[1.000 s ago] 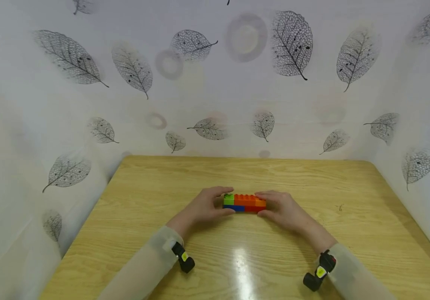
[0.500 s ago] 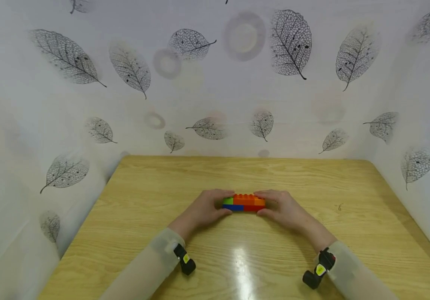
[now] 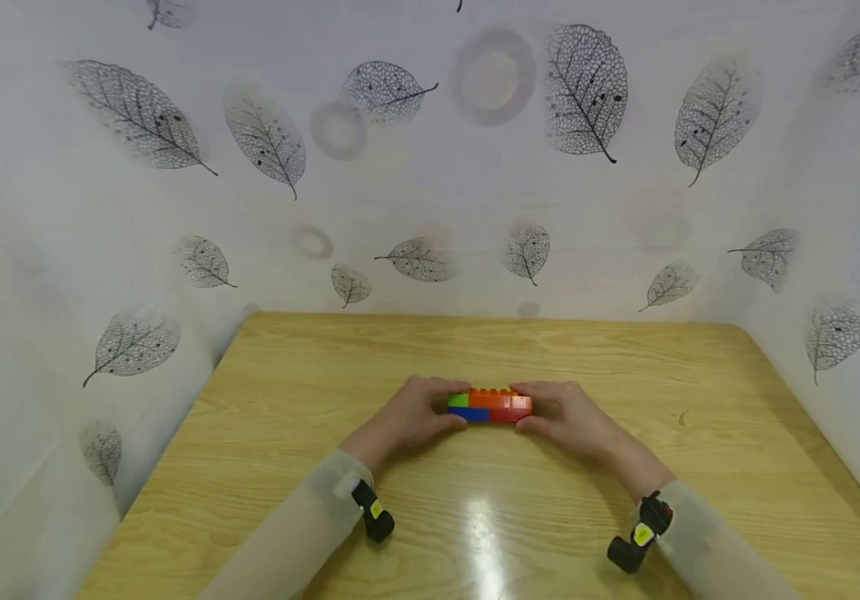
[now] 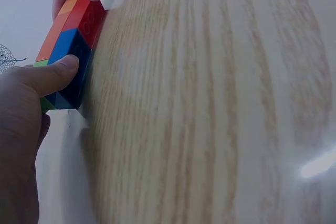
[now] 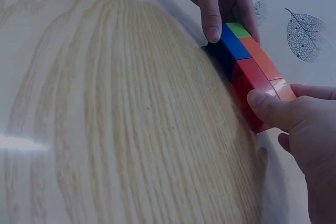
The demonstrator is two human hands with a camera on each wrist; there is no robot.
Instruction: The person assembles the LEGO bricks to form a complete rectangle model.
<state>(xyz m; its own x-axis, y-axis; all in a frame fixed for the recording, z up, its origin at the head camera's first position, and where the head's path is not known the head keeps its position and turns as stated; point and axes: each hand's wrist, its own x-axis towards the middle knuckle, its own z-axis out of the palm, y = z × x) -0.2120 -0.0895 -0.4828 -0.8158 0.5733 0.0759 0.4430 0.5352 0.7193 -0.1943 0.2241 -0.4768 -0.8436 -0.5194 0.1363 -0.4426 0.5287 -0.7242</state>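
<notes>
A two-layer block of toy building bricks lies across the middle of the table. Its lower layer has a blue brick on the left and a red brick on the right. On top run a green brick, an orange-red brick and a lighter orange brick. My left hand pinches the left end, thumb on the blue brick's near face and fingers behind. At the right end my right hand pinches likewise, its thumb on the red brick.
The wooden table reaches back to a white cloth printed with leaves, which also hangs along both sides. Each wrist wears a small black camera, one on the left and one on the right.
My left hand's fingers have come down over the back of the green brick, and its thumb has shifted slightly. The right hand and the bricks stay in about the same place.
</notes>
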